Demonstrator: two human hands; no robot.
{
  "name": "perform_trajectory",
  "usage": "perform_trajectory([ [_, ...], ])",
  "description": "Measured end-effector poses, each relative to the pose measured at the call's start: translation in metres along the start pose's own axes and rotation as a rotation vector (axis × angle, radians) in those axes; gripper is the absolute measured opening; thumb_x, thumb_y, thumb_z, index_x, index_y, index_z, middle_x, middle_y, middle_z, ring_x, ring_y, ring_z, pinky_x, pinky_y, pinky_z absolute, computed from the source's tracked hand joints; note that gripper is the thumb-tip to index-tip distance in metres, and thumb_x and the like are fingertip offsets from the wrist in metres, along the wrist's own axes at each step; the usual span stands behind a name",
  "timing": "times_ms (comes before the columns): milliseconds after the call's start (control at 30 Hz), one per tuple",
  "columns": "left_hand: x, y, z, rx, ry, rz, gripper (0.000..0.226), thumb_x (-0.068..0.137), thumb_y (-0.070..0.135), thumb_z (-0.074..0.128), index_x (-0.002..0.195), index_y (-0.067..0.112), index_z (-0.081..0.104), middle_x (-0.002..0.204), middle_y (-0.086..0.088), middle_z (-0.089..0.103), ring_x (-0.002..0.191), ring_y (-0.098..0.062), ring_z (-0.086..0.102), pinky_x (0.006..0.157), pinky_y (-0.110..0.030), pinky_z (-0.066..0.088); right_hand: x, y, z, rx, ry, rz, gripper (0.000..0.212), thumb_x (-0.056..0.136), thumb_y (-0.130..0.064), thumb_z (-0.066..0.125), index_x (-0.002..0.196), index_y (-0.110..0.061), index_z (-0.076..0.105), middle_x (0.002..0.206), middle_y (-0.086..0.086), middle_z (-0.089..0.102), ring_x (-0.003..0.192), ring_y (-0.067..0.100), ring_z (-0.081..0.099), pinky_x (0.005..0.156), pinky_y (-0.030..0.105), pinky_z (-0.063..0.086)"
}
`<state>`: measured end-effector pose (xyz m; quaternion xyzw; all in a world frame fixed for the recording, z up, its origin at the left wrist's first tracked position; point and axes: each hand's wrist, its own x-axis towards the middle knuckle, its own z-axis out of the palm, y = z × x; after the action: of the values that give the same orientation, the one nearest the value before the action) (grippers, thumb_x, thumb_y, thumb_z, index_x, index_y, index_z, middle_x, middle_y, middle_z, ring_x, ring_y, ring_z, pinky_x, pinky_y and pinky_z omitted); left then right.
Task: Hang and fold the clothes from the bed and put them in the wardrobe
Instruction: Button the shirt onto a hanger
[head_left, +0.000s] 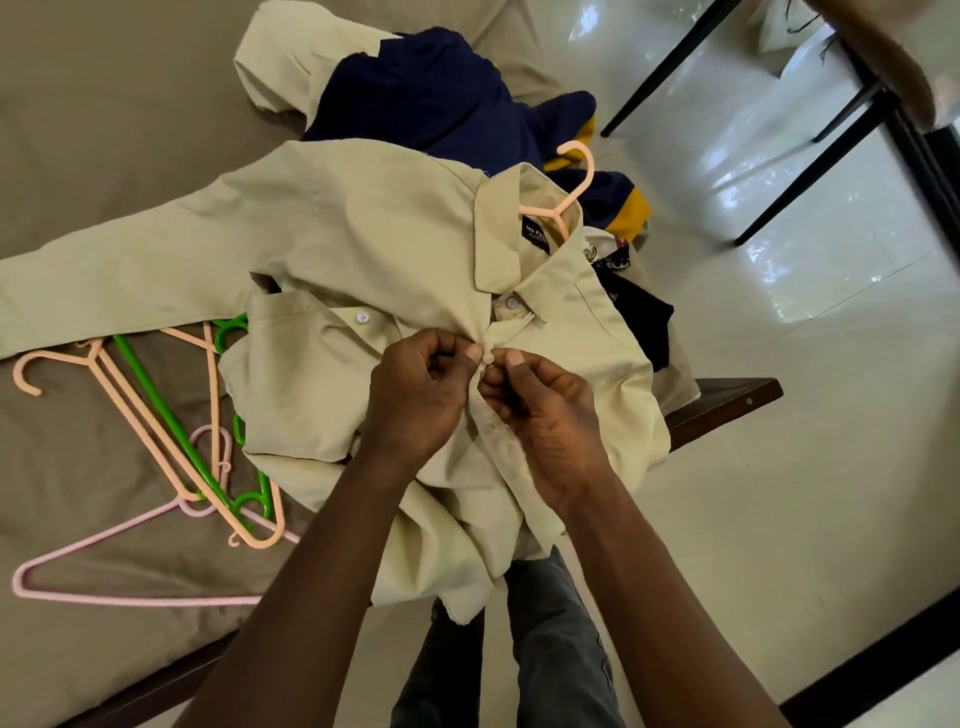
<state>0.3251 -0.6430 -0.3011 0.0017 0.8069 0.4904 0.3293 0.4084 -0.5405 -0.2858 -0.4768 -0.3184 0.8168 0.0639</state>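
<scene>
both hands (483, 395) pinch shirt (363, 234) placket; spare hangers (156, 431) beside.

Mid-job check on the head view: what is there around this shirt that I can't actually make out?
Head view only.
Hanger arms: hidden inside the shirt; only its hook shows.
Button: whether it is through its hole, covered by left hand and right hand.
Collar label: print too small.
Sleeve end: cut off by left edge.
Wardrobe: out of frame.

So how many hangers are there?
5: one peach hanger inside the collar of the beige shirt, and four tangled on the bed to its left, two peach, one green, one pink. More could be hidden under the shirt.
</scene>
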Motion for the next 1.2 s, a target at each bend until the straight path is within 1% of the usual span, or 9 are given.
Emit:
perform_trajectory([
  [167, -0.004, -0.007, -0.008, 0.246, 0.062, 0.169, 0.008, 0.097, 0.03, 0.07, 0.092, 0.025, 0.072, 0.075, 0.015, 0.07, 0.072, 0.0, 0.065, 0.067, -0.022, 0.05, 0.034, -0.025, 0.002, -1.017, 0.207, -0.56, 0.026, 0.096, -0.039, 0.07, 0.12, -0.028, 0.071, 0.118, -0.013, 0.069, 0.094, 0.005, 0.067, 0.085, 0.029, 0.053],
  [267, -0.004, -0.009, -0.008, 0.362, 0.098, 0.346, 0.005, 0.096, 0.024, 0.067, 0.101, 0.022, 0.07, 0.086, 0.012, 0.067, 0.078, -0.006, 0.063, 0.07, -0.028, 0.052, 0.059, -0.058, 0.026, -1.325, 0.09, -0.439, 0.053, 0.091, -0.054, 0.071, 0.132, -0.022, 0.062, 0.122, -0.009, 0.065, 0.11, 0.013, 0.06, 0.091, 0.035, 0.048],
  [367, -0.001, -0.014, -0.012, 0.653, 0.142, 0.503, 0.038, 0.082, 0.014, 0.06, 0.119, 0.022, 0.068, 0.111, -0.001, 0.058, 0.1, -0.023, 0.058, 0.076, -0.039, 0.051, 0.081, -0.077, 0.04, -1.555, 0.042, -0.243, 0.046, 0.085, -0.054, 0.077, 0.111, -0.018, 0.066, 0.105, -0.004, 0.067, 0.098, 0.018, 0.063, 0.084, 0.041, 0.055],
  [533, 0.007, -0.026, -0.023, 0.968, 0.278, 0.606, 0.024, 0.091, 0.018, 0.07, 0.113, 0.028, 0.069, 0.112, 0.0, 0.064, 0.1, -0.031, 0.058, 0.076, -0.045, 0.04, 0.1, -0.093, 0.036, -1.255, -0.013, -0.383, 0.029, 0.089, -0.034, 0.077, 0.084, -0.008, 0.066, 0.083, 0.002, 0.067, 0.079, 0.019, 0.062, 0.085, 0.049, 0.056],
  [633, 0.01, -0.027, -0.034, 0.954, 0.311, 0.709, 0.006, 0.098, 0.02, 0.068, 0.101, 0.023, 0.072, 0.089, -0.002, 0.064, 0.085, -0.031, 0.059, 0.075, -0.045, 0.038, 0.105, -0.106, 0.033, -1.108, 0.051, -0.509, 0.018, 0.093, -0.033, 0.076, 0.081, -0.023, 0.068, 0.08, -0.004, 0.068, 0.076, 0.012, 0.062, 0.081, 0.041, 0.057],
  [800, 0.001, -0.026, -0.043, 0.906, 0.266, 0.774, 0.017, 0.096, 0.008, 0.07, 0.112, 0.015, 0.073, 0.083, -0.004, 0.053, 0.065, -0.03, 0.051, 0.067, -0.043, 0.039, 0.114, -0.102, 0.042, -1.171, 0.106, -0.621, 0.016, 0.093, -0.037, 0.075, 0.089, -0.022, 0.068, 0.08, -0.01, 0.068, 0.07, 0.003, 0.062, 0.066, 0.026, 0.051],
  [900, -0.001, -0.033, -0.046, 0.882, 0.193, 0.733, 0.026, 0.095, 0.008, 0.07, 0.12, 0.016, 0.069, 0.095, -0.005, 0.057, 0.07, -0.03, 0.056, 0.066, -0.041, 0.042, 0.11, -0.091, 0.045, -1.05, 0.144, -0.604, 0.015, 0.091, -0.039, 0.075, 0.097, -0.03, 0.066, 0.097, -0.011, 0.07, 0.088, 0.009, 0.07, 0.078, 0.038, 0.06],
  [1000, -0.003, -0.036, -0.047, 0.716, 0.155, 0.635, 0.019, 0.097, 0.024, 0.07, 0.115, 0.019, 0.068, 0.1, 0.002, 0.062, 0.075, -0.022, 0.058, 0.066, -0.036, 0.045, 0.082, -0.074, 0.039, -0.992, 0.316, -0.655, 0.023, 0.093, -0.042, 0.072, 0.11, -0.029, 0.062, 0.112, -0.007, 0.063, 0.101, 0.008, 0.061, 0.083, 0.029, 0.053],
  [1200, -0.002, -0.044, -0.04, 0.365, 0.157, 0.404, 0.015, 0.096, 0.015, 0.071, 0.109, 0.02, 0.074, 0.1, 0.011, 0.072, 0.084, -0.004, 0.068, 0.074, -0.018, 0.054, 0.019, -0.008, -0.003, -1.067, 0.192, -0.27, 0.024, 0.088, -0.048, 0.076, 0.098, -0.028, 0.069, 0.089, -0.017, 0.069, 0.083, -0.002, 0.064, 0.073, 0.02, 0.049],
])
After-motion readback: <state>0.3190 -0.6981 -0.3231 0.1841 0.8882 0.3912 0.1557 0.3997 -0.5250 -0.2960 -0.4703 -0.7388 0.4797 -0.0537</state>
